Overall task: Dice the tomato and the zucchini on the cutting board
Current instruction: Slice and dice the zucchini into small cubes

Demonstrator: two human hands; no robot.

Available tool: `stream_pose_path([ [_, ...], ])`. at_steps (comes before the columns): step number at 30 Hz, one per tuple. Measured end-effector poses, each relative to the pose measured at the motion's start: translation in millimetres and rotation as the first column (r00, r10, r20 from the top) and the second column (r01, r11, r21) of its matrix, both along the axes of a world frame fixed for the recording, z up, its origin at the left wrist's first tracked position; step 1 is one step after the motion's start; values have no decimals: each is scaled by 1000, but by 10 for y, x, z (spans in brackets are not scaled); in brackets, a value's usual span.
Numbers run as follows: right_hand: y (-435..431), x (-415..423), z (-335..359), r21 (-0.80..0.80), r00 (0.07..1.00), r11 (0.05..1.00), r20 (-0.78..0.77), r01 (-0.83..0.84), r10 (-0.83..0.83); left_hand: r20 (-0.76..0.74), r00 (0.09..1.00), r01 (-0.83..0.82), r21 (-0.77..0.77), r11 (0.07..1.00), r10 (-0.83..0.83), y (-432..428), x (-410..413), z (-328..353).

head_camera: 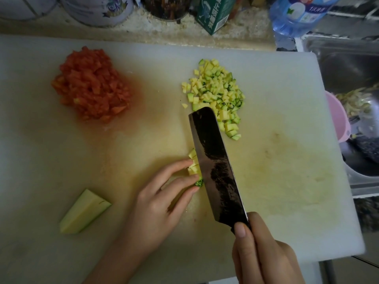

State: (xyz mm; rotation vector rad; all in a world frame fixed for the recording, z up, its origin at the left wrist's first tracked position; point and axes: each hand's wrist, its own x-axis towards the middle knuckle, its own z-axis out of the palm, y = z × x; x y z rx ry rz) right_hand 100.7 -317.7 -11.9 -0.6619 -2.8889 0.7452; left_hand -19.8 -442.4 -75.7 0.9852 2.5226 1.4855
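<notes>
Right hand point(264, 255), near right: grip closed round the handle of the knife point(217, 167), thumb laid on top where the handle meets the blade. The dark, broad blade runs from the hand away to the far side, tilted, its left face against the cut end of the zucchini strips point(193, 165).

Left hand point(155, 203), near centre: fingers bent over the zucchini strips, fingertips holding them down just beside the blade. Thumb hidden; grip narrow, on the strips alone.

Cutting board point(287, 160), white and stained, carries all produce. Zucchini wedge point(84, 212), uncut, lies near left, well apart from the hands. Diced zucchini point(217, 95) is heaped at far centre, touching the blade's far tip. Diced tomato point(92, 85) is heaped at far left in a wet red patch.

Worktop point(143, 29) beyond the board holds tins point(98, 9), a green carton point(215, 15) and a blue bottle point(295, 15). A sink point(348, 64) lies at right, with a pink bowl point(336, 117) at its edge.
</notes>
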Motion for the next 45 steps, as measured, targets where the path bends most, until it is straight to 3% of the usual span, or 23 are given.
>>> stream_pose_path([
  [7,-36,-48,26,2,998,999,36,42,-42,14,1000,3,1,1000,-3,-2,4,9],
  [13,-89,-167,117,120,993,992,104,47,-60,-2,1000,-6,-1,1000,6,4,2,-4],
  [23,-161,-275,140,103,987,993,143,65,-79,-1,999,-48,-29,998,48,43,-7,1],
  [32,-183,-214,-7,22,983,1000,182,-21,17,83,995,-58,7,998,57,38,-24,8],
  [39,-11,-523,-34,-167,983,985,182,46,-15,76,996,-55,6,998,54,50,-32,11],
  [42,140,-715,7,-272,994,962,93,-23,50,71,996,-47,-5,999,47,36,-33,2],
  [45,229,-617,134,-348,998,938,58,6,16,84,995,-61,-13,998,62,30,-16,19],
])
